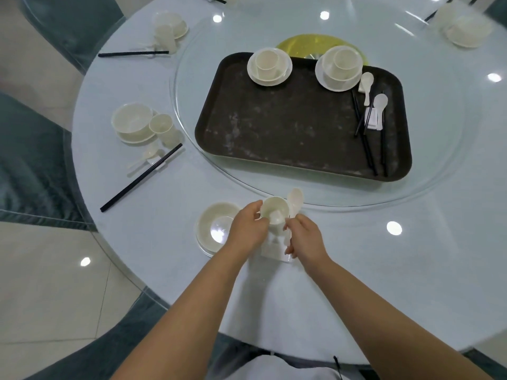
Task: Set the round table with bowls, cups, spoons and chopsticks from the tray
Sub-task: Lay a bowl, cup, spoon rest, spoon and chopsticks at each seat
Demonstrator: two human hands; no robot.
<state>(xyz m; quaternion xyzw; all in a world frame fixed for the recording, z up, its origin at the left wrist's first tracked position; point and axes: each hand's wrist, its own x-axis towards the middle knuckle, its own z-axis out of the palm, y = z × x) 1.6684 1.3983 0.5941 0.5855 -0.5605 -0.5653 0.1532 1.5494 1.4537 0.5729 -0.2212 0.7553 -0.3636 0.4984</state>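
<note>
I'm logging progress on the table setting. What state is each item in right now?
left hand: gripping the cup.
right hand: holding the spoon.
cup: upright, held beside the near bowl.
spoon: held, scoop pointing away.
near bowl: on its plate, empty.
tray: two bowl-and-cup stacks, two spoons and chopsticks left.
left place setting: laid out complete.

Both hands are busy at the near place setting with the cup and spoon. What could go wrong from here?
The left hand grips the cup near its rim, so it could tip when set down. The spoon in the right hand might knock that cup. No chopsticks show at this setting; they might be forgotten.
</note>
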